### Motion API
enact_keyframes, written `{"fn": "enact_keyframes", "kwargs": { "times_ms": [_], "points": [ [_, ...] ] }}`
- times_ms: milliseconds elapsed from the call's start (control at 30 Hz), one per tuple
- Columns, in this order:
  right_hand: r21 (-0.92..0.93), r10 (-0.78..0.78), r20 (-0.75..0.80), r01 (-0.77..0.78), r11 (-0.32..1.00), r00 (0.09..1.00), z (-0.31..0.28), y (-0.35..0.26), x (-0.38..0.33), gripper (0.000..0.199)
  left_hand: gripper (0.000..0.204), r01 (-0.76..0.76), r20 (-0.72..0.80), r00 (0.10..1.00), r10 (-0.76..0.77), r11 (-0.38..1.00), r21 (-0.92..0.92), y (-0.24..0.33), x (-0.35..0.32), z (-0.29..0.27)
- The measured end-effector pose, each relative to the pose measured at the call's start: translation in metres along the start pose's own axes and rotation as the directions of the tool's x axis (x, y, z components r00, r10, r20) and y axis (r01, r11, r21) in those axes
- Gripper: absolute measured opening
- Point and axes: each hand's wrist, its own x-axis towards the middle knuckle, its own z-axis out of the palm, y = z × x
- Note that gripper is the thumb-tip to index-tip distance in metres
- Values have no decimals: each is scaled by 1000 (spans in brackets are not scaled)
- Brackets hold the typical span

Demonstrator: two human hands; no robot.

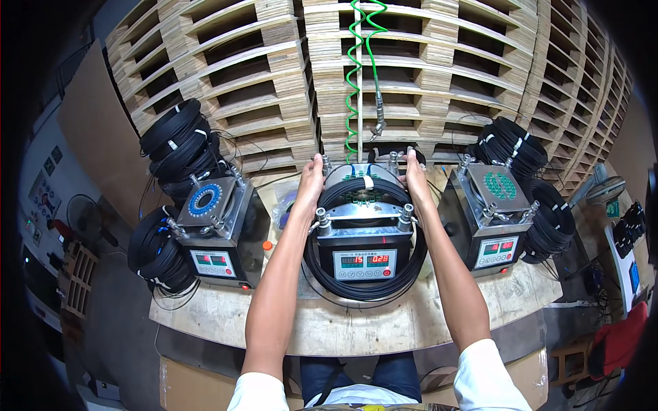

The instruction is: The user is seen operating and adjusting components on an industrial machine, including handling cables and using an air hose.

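Observation:
A bench machine [365,236] with a lit panel stands in the middle, a steel plate on top held between corner posts. A coil of black cable [367,288] loops round it, crossing above the plate and below the panel, with a white tie [369,183] at the top. Green-tipped pieces show around the plate. My left hand [310,183] is closed at the machine's far left corner, beside a post [325,164]. My right hand [415,177] is closed at the far right corner, beside another post [394,162]. What the fingers of either hand grip is hidden.
Similar machines stand left [216,240] and right [495,229], with black cable coils [181,144] [510,147] beside them. Wooden pallets [253,82] rise behind the wooden bench [329,329]. A green coiled hose [353,68] hangs above. An orange-capped bottle [268,246] stands near my left forearm.

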Motion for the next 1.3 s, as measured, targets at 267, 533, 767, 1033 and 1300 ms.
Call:
{"fn": "enact_keyframes", "kwargs": {
  "times_ms": [267,533,767,1033,1300],
  "points": [
    [-196,-115,-19,109,975,993,-8,11,12,65,86,-26,126,992,20,999,47,-13,15,2],
    [-25,-97,-35,97,995,995,2,-8,-7,64,66,-38,-12,999,39,997,65,-15,15,-4],
    [-57,-87,5,87,995,996,4,1,2,62,63,-13,-11,1000,14,997,70,-6,10,-5],
    [-246,-159,-40,145,958,986,4,24,16,60,59,-6,68,998,3,999,46,-5,6,-3],
    [-85,-132,-49,128,988,990,-4,21,16,60,57,-12,23,1000,12,999,38,-17,15,7]
  ]
}}
